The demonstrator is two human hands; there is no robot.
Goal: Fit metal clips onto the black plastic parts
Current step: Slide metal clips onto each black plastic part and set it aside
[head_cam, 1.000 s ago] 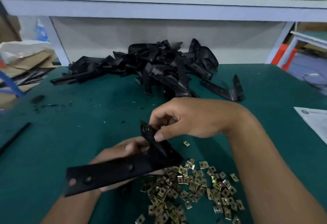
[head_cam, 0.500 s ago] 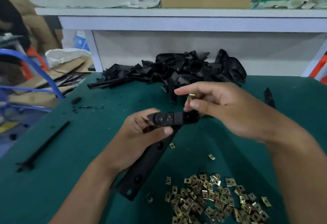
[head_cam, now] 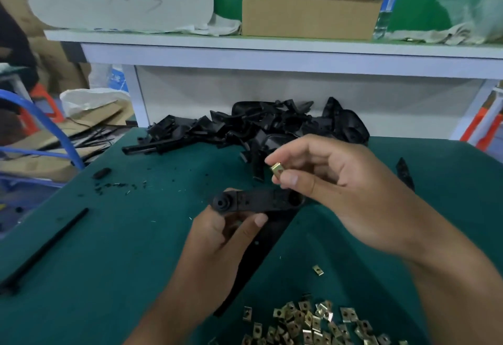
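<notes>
Since half a second ago, right hand (head_cam: 351,195) has lifted its brass clip (head_cam: 276,169) clear of the black part (head_cam: 258,201); thumb and forefinger pinch it. Left hand (head_cam: 217,233) grips the part's round end, above mid-table (head_cam: 109,249). Risk, I judge: small clip slips or seats crooked. Part pile (head_cam: 272,127) crowds the far edge, loose clips (head_cam: 307,323) the near edge; left side open.

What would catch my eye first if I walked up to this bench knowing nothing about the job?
Probably the two hands at the centre: the right hand pinches a small brass-coloured metal clip just above a black plastic part gripped by the left hand. Next, the glittering heap of clips at the near edge of the green table, and the pile of black parts at the far edge.
</notes>
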